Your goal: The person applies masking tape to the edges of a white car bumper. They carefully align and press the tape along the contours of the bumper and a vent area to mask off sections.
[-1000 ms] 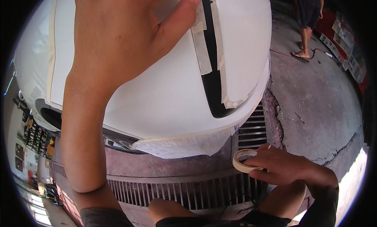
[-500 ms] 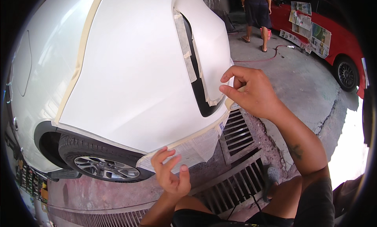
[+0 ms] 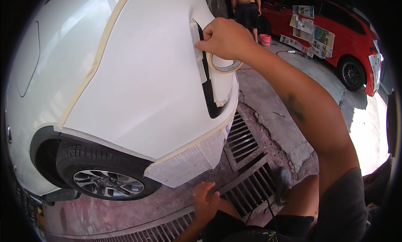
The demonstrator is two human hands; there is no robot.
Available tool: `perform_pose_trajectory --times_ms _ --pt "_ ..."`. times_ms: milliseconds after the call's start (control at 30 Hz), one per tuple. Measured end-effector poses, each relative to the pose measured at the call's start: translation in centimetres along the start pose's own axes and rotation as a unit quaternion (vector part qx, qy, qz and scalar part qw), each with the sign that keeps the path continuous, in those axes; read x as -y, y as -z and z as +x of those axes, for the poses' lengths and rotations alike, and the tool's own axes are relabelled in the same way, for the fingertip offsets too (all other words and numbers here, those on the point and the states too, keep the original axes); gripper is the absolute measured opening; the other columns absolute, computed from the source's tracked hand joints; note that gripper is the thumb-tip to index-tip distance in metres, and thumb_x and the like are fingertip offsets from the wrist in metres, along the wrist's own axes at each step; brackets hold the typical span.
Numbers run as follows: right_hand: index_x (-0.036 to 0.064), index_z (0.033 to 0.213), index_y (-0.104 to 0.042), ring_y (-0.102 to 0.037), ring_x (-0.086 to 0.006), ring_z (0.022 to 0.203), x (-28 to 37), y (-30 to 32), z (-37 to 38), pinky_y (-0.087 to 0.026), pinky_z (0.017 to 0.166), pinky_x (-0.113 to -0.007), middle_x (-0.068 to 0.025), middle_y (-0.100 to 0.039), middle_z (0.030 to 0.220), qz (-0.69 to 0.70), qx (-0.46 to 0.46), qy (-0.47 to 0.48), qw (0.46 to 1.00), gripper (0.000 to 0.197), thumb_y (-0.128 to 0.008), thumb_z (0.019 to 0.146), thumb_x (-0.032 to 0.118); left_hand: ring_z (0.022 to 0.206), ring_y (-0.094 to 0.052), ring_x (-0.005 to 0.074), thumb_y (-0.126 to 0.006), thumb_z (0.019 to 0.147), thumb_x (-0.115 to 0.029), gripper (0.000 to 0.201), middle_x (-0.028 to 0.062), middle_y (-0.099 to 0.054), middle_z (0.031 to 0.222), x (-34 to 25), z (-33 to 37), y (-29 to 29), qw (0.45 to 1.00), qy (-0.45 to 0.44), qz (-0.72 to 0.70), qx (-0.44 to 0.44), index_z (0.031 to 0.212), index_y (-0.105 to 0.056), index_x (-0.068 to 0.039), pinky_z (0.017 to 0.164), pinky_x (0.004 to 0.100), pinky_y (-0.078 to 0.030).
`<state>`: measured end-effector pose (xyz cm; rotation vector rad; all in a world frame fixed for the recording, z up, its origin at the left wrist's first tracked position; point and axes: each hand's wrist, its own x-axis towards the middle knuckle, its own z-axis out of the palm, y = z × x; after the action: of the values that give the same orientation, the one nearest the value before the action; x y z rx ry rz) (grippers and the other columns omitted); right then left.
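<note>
My right hand (image 3: pixel 226 37) is raised to the upper part of the white car's rear corner panel (image 3: pixel 138 74). Its thumb and index finger are closed against the edge of the dark slot (image 3: pixel 208 95), which is lined with masking tape strips (image 3: pixel 201 68). A roll of masking tape (image 3: pixel 228 67) shows just under the palm; the fingers around it are mostly hidden. Low in front of my body, my left hand (image 3: pixel 205 202) holds nothing, its fingers loosely apart. Taped-on newspaper (image 3: pixel 184 162) covers the car's lower edge.
A rear wheel (image 3: pixel 109 184) stands at the lower left. Floor grates (image 3: pixel 243 143) run below the bumper. Farther back are a person in dark shorts (image 3: pixel 247 13), a red bucket (image 3: pixel 265 40) and a red car (image 3: pixel 335 26) with newspaper on its side.
My right hand has moved up and left to the top of the slot, closing its fingers there. My left hand has dropped away from the newspaper toward my lap.
</note>
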<state>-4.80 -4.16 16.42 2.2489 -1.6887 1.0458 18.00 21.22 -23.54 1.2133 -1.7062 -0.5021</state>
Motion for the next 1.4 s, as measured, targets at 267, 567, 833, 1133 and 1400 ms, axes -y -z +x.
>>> perform_pose_trajectory --times_ms 267,567,833,1133,1400 --pt "0.0144 0.082 -0.079 -0.079 -0.0333 0.089 1.2 -0.8 -2.0 -0.061 0.082 -0.045 -0.0095 -0.080 0.089 0.032 0.012 -0.054 0.998 0.020 -0.081 0.083 0.034 0.136 -0.061 0.0257 -0.083 0.098 -0.017 0.065 0.0114 -0.068 0.139 -0.1 -0.9 2.3 0.973 0.193 -0.126 0.006 0.157 -0.056 -0.008 0.118 0.0454 -0.042" --pt "0.0109 0.071 -0.068 -0.075 -0.0320 0.075 0.4 -5.9 -6.8 -0.058 0.070 -0.046 -0.0092 -0.074 0.072 0.099 -0.027 -0.065 0.993 0.033 -0.079 0.093 0.033 0.135 -0.060 0.0228 -0.084 0.098 -0.026 0.081 0.0116 -0.066 0.141 2.3 -1.5 3.9 0.962 0.230 -0.142 0.026 0.165 -0.044 -0.007 0.115 0.0454 -0.042" --pt "0.0122 0.072 -0.070 -0.075 -0.0324 0.071 -0.1 -8.0 -8.9 -0.058 0.069 -0.045 -0.0096 -0.073 0.069 0.094 -0.047 -0.060 0.993 0.031 -0.079 0.093 0.033 0.134 -0.060 0.0222 -0.084 0.097 -0.020 0.079 0.0128 -0.066 0.142 2.2 -1.3 3.5 0.952 0.252 -0.172 0.004 0.164 -0.046 -0.005 0.114 0.0426 -0.041" --pt "0.0075 0.078 -0.075 -0.071 -0.0219 0.065 -2.6 -7.0 -11.1 -0.054 0.063 -0.039 -0.0062 -0.073 0.072 0.188 -0.085 -0.120 0.971 0.037 -0.085 0.094 0.039 0.132 -0.062 0.0212 -0.083 0.099 -0.016 0.067 0.0117 -0.069 0.138 0.3 0.9 4.1 0.956 0.225 -0.188 -0.021 0.158 -0.053 -0.005 0.113 0.0405 -0.044" --pt "0.0013 0.138 -0.064 -0.065 -0.0100 0.089 -6.2 -10.5 -24.4 -0.051 0.085 -0.028 -0.0032 -0.073 0.098 0.677 -0.030 -0.164 0.717 0.038 -0.076 0.103 0.007 0.098 -0.070 0.0163 -0.081 0.099 -0.001 0.016 0.0080 -0.076 0.105 -4.8 11.8 6.7 0.984 -0.013 -0.147 -0.100 0.114 -0.078 0.001 0.092 0.0317 -0.054"
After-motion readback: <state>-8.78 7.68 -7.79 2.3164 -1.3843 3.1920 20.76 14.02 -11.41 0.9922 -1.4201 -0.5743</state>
